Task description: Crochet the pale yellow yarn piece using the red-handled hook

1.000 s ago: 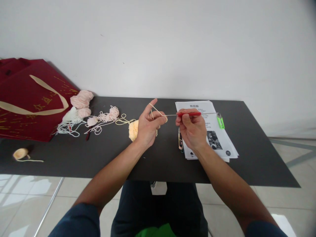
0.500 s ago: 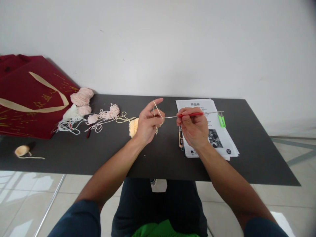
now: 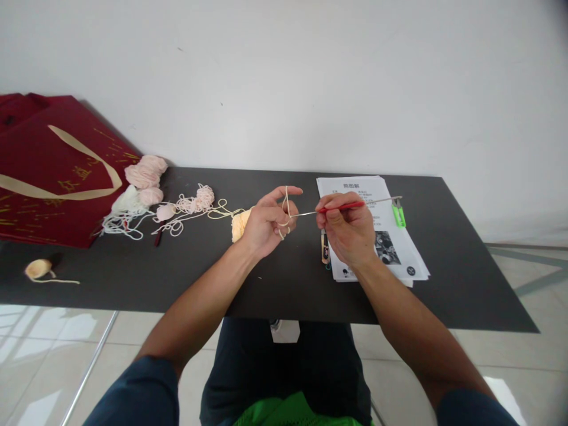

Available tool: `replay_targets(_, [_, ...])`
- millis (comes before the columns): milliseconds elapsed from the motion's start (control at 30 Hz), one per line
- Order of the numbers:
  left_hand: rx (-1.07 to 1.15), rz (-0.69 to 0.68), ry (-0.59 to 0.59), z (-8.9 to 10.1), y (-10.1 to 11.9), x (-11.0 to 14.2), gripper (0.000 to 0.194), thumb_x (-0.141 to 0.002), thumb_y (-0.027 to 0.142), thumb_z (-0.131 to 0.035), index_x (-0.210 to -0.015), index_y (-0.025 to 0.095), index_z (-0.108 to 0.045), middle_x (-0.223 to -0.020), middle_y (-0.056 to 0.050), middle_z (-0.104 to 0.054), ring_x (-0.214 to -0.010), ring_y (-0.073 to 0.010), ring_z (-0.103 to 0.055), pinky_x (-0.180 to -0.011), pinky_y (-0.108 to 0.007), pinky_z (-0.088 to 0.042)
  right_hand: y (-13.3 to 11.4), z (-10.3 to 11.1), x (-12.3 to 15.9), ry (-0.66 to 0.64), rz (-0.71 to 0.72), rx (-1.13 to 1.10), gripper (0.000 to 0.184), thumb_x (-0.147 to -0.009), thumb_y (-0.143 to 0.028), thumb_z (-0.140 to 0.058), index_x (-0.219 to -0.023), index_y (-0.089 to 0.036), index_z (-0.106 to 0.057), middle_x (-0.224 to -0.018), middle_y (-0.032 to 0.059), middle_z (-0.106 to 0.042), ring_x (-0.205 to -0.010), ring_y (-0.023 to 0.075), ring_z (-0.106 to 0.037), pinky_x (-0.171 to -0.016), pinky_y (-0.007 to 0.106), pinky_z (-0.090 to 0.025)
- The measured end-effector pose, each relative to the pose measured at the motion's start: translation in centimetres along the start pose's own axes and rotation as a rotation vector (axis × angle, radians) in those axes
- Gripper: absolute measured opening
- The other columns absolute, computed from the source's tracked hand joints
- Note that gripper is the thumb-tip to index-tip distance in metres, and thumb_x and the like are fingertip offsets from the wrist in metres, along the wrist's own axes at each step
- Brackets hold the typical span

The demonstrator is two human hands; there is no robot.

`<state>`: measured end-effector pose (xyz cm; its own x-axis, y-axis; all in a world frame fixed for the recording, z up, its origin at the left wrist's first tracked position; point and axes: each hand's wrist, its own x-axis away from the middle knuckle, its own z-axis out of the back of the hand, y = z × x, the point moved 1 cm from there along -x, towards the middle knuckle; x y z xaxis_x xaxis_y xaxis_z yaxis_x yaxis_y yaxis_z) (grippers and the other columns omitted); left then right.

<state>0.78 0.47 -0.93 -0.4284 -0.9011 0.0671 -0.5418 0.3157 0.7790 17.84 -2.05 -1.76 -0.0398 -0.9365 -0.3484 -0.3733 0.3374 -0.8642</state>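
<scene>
My right hand grips a crochet hook by its red handle, above the printed sheets. The hook's metal shaft points left and its tip meets the yarn at my left hand. Pale yellow yarn loops over the raised index finger of that hand, and the other fingers curl around the strand. Just behind the left hand sits a yellow yarn ball, partly covered by it. Whether the hook tip has caught a loop is too small to tell.
Printed sheets lie on the dark table, with green thread snips and a beige-handled cutter. Pink yarn and white yarn rest by a red bag. A small yellow crocheted piece lies front left.
My left index finger has lowered from pointing up to nearly level, and the yarn loop on it has changed shape. The crochet hook and my right hand stay almost where they were.
</scene>
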Motion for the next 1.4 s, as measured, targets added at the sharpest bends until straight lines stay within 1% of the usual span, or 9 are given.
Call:
replay_targets(400, [0.036,0.067,-0.100,0.3,0.1,0.0,0.044,-0.056,0.008,-0.063,-0.099,0.015,-0.071,-0.055,0.004,-0.052,-0.042,-0.0067,-0.032,-0.043,-0.024,-0.019,-0.7,-0.4,-0.1,0.002,-0.116,-0.117,0.026,-0.079,-0.041,-0.091,-0.084,-0.025,-0.071,-0.086,-0.0023,-0.073,-0.058,0.0072,-0.060,-0.053,0.024,-0.050])
replay_targets(500, [0.016,0.015,-0.094,0.4,0.0,-0.1,0.037,-0.060,0.009,-0.070,-0.097,0.015,-0.071,-0.058,0.004,-0.055,-0.045,-0.0069,-0.037,-0.045,-0.023,-0.023,-0.6,-0.4,-0.2,0.039,-0.207,-0.189,0.024,-0.077,-0.038,-0.093,-0.084,-0.025,-0.073,-0.086,-0.0033,-0.074,-0.060,0.0062,-0.062,-0.053,0.020,-0.053])
replay_targets(633, [-0.040,-0.143,-0.022,0.5,-0.3,-0.2,0.032,-0.064,0.015,-0.085,-0.094,0.017,-0.072,-0.067,0.002,-0.064,-0.052,-0.0065,-0.046,-0.048,-0.021,-0.028,-0.2,-0.7,-0.3,0.125,-0.318,-0.265,0.024,-0.078,-0.039,-0.092,-0.086,-0.023,-0.077,-0.087,-0.0037,-0.076,-0.067,0.0039,-0.065,-0.059,0.012,-0.058])
replay_targets(833, [-0.179,-0.241,0.065,0.4,-1.0,-0.3,0.029,-0.066,0.020,-0.093,-0.090,0.018,-0.077,-0.071,0.001,-0.071,-0.062,-0.0086,-0.058,-0.062,-0.022,-0.043,0.4,-1.2,0.2,0.173,-0.351,-0.301,0.024,-0.077,-0.039,-0.093,-0.090,-0.025,-0.078,-0.092,-0.0039,-0.081,-0.072,0.0044,-0.072,-0.069,0.011,-0.064])
replay_targets(933, [-0.184,-0.251,0.080,0.4,-1.1,-0.4,0.046,-0.067,0.019,-0.092,-0.111,0.022,-0.079,-0.072,0.002,-0.071,-0.062,-0.0092,-0.058,-0.062,-0.024,-0.044,0.8,-1.3,0.5,0.162,-0.338,-0.286,0.022,-0.079,-0.038,-0.091,-0.092,-0.026,-0.078,-0.094,-0.0039,-0.082,-0.074,0.0051,-0.074,-0.070,0.013,-0.065])
replay_targets(1033, [-0.178,-0.266,0.079,0.5,-1.1,-0.5,0.074,-0.066,0.016,-0.092,-0.136,0.027,-0.069,-0.074,0.004,-0.069,-0.062,-0.0101,-0.059,-0.061,-0.025,-0.045,1.2,-1.4,0.6,0.144,-0.328,-0.286,0.021,-0.081,-0.038,-0.089,-0.094,-0.025,-0.078,-0.093,-0.0035,-0.083,-0.074,0.0053,-0.074,-0.070,0.013,-0.065])
replay_targets(1100, [-0.191,-0.288,0.081,0.6,-1.1,-0.5,0.084,-0.067,0.016,-0.091,-0.145,0.028,-0.063,-0.074,0.004,-0.068,-0.062,-0.0100,-0.059,-0.060,-0.025,-0.046,1.3,-1.5,0.6,0.139,-0.325,-0.294,0.020,-0.082,-0.037,-0.089,-0.094,-0.025,-0.078,-0.093,-0.0036,-0.083,-0.074,0.0054,-0.075,-0.070,0.013,-0.065])
replay_targets(1200, [-0.209,-0.315,0.086,0.6,-1.3,-0.5,0.089,-0.069,0.017,-0.090,-0.150,0.030,-0.058,-0.074,0.005,-0.067,-0.061,-0.0096,-0.059,-0.059,-0.024,-0.046,1.4,-1.5,0.7,0.134,-0.316,-0.296,0.017,-0.084,-0.036,-0.088,-0.094,-0.025,-0.078,-0.092,-0.0036,-0.083,-0.075,0.0057,-0.075,-0.070,0.014,-0.065])
replay_targets(1400, [-0.201,-0.324,0.078,0.7,-1.5,-0.5,0.084,-0.069,0.016,-0.091,-0.147,0.029,-0.061,-0.077,0.004,-0.070,-0.066,-0.0101,-0.062,-0.063,-0.024,-0.049,1.4,-1.5,0.8,0.131,-0.296,-0.289,0.014,-0.086,-0.035,-0.086,-0.094,-0.026,-0.079,-0.093,-0.0037,-0.082,-0.075,0.0057,-0.075,-0.070,0.014,-0.064])
